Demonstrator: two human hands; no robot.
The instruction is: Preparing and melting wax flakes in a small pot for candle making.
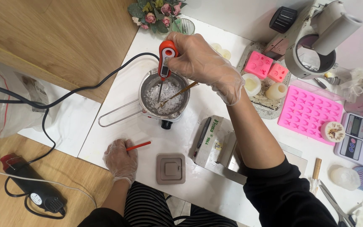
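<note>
Thermometer [165,59], red, gripped in gloved right hand [202,63]; probe runs down from hand into white flakes in metal pot [164,96] just below. Thin gold stick [180,91] pinched too. Left hand [120,159] flat on desk [122,96], loosely closed around red pencil [138,146]. Probe tip buried, unseen.

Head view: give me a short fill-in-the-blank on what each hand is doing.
1. The right hand holds a red ____ with its probe in the metal pot.
2. The left hand holds a red ____ on the white table.
3. The pot holds white ____.

Missing words: thermometer; pencil; flakes
</note>
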